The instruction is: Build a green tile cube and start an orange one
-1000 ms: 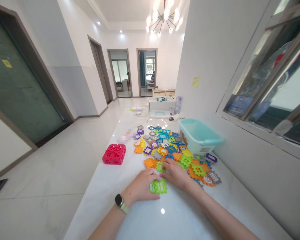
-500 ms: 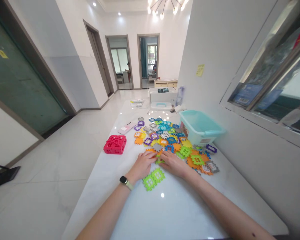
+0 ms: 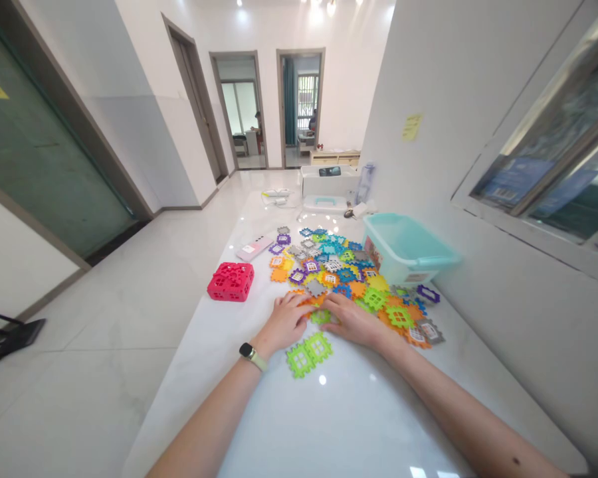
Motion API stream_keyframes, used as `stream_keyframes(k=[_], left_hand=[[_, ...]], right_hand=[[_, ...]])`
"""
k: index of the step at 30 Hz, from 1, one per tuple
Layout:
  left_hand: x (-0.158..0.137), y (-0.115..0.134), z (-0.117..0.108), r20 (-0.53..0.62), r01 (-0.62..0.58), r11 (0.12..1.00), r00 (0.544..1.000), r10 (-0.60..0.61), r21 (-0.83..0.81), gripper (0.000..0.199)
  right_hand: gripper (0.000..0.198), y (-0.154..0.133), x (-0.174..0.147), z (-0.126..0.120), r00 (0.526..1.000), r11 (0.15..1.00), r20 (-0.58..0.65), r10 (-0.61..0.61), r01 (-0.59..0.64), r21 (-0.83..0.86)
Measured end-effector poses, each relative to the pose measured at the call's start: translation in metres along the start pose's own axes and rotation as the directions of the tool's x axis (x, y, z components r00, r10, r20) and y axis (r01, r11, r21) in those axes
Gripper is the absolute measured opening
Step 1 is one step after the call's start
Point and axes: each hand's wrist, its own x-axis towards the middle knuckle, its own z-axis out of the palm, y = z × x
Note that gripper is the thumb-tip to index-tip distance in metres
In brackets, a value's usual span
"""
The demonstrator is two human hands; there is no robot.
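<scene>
My left hand (image 3: 285, 321), with a watch on its wrist, rests at the near edge of a pile of flat, notched plastic puzzle tiles. Its fingers reach over orange tiles (image 3: 313, 300), index and thumb apart. Opposite it, my right hand (image 3: 347, 320) touches the same orange area with its fingertips, thumb spread away from them. Between the hands lies a green tile (image 3: 321, 317), partly covered. Closer to me, two joined green window tiles (image 3: 309, 355) lie flat on the table. What lies under the fingertips is partly hidden.
A red block built of tiles (image 3: 230, 282) stands on the left, with a pink phone (image 3: 254, 247) beyond it. To the right of the pile (image 3: 346, 273) is a teal plastic bin (image 3: 408, 249). A white lid with a handle (image 3: 325, 204) and a white box (image 3: 323, 180) are farther back.
The view has tilted down slightly. My fingers have drawn apart around the green tile, which now shows more between them. The joined green tiles stay in place.
</scene>
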Motion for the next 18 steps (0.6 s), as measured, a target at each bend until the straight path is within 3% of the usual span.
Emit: stream_keyframes(k=[5, 9, 14, 18], left_hand=[[0.001, 0.003, -0.001, -0.011, 0.035, 0.998, 0.999, -0.036, -0.047, 0.041], [0.003, 0.002, -0.002, -0.021, 0.054, 0.995, 0.998, -0.056, -0.085, 0.038], [0.003, -0.001, -0.004, -0.045, 0.063, 0.988, 0.996, -0.070, -0.143, 0.031], [0.003, -0.006, -0.002, -0.071, 0.062, 0.975, 0.994, -0.079, -0.214, 0.034]], right_hand=[[0.021, 0.003, 0.007, 0.003, 0.996, 0.984, 0.025, -0.082, 0.085, -0.155], [0.025, 0.007, 0.007, 0.008, 0.991, 0.957, 0.015, -0.135, 0.135, -0.257], [0.045, 0.015, 0.004, 0.007, 0.987, 0.961, -0.020, -0.158, 0.149, -0.234], [0.041, 0.017, 0.007, 0.005, 0.991, 0.978, -0.039, -0.131, 0.123, -0.170]])
